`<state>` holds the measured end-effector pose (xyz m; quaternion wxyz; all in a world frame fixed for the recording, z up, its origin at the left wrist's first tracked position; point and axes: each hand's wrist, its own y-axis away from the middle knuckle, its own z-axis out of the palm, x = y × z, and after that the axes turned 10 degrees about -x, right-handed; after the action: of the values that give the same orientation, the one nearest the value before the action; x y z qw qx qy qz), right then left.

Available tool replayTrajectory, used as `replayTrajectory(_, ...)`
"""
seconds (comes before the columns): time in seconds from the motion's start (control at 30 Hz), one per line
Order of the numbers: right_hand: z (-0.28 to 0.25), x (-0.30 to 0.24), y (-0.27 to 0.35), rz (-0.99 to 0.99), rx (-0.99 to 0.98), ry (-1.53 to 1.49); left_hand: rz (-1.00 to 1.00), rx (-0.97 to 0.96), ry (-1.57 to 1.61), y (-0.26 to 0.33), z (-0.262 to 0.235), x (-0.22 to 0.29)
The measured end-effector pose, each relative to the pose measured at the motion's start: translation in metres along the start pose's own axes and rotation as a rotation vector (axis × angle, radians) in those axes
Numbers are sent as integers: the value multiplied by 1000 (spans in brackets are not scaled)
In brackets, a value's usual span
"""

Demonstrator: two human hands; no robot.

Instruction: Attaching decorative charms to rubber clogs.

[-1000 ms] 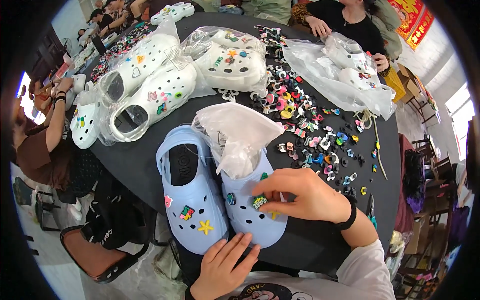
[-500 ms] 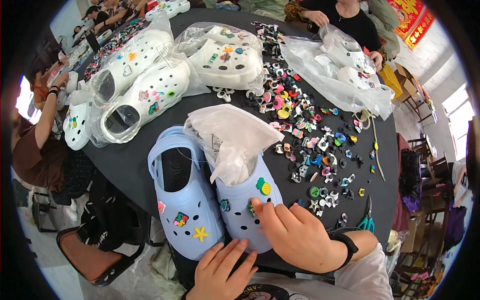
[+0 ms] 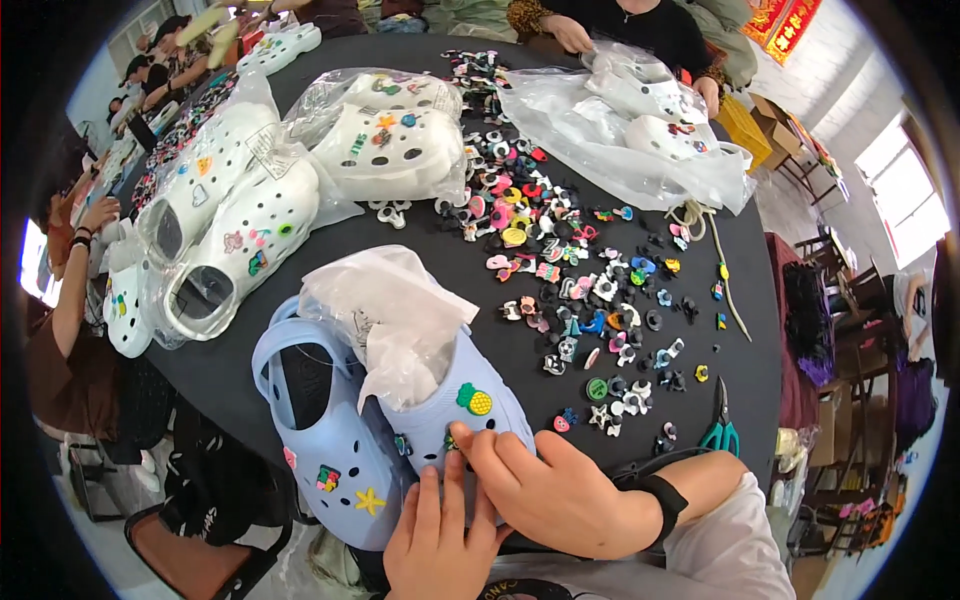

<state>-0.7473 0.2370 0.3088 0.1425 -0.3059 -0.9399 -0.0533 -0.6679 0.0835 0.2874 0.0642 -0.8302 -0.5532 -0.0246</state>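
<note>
Two light-blue clogs stand side by side before me, the left clog point(image 3: 345, 435) and the right clog point(image 3: 425, 418). White crumpled plastic point(image 3: 390, 320) sticks out of the right one's opening. My right hand point(image 3: 570, 495) is curled over the right clog, its thumb and forefinger closed on a small greenish shoe charm point(image 3: 450, 441), mostly hidden by the fingertips. My left hand point(image 3: 440, 555) rests on that clog's toe with fingers stretched out. A pineapple charm point(image 3: 478, 401) sits higher on the upper; a yellow starfish charm point(image 3: 370, 500) is on the left clog.
Many loose charms point(image 3: 600, 290) lie scattered on the black table point(image 3: 540, 420) to the right, near teal-handled scissors point(image 3: 720, 430). Bagged white clogs point(image 3: 245, 225) stand beyond. A person across the table point(image 3: 640, 30) handles another bag; others sit at far left.
The view has shifted, so the clogs and table things appear further left. My left fingers have moved up the right clog's toe, closer to my right hand, which stays at the charm.
</note>
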Motion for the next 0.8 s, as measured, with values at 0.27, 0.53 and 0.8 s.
replayTrajectory(0.27,-12,10,13,-63,-66,-218,209,-143,-689,-13,-16,-11)
replayTrajectory(0.53,-2,20,3,-111,-7,-285,203,-174,-539,-21,-21,-16)
replayTrajectory(0.8,6,91,-5,-234,23,-707,111,-6,-70,-9,-18,-11)
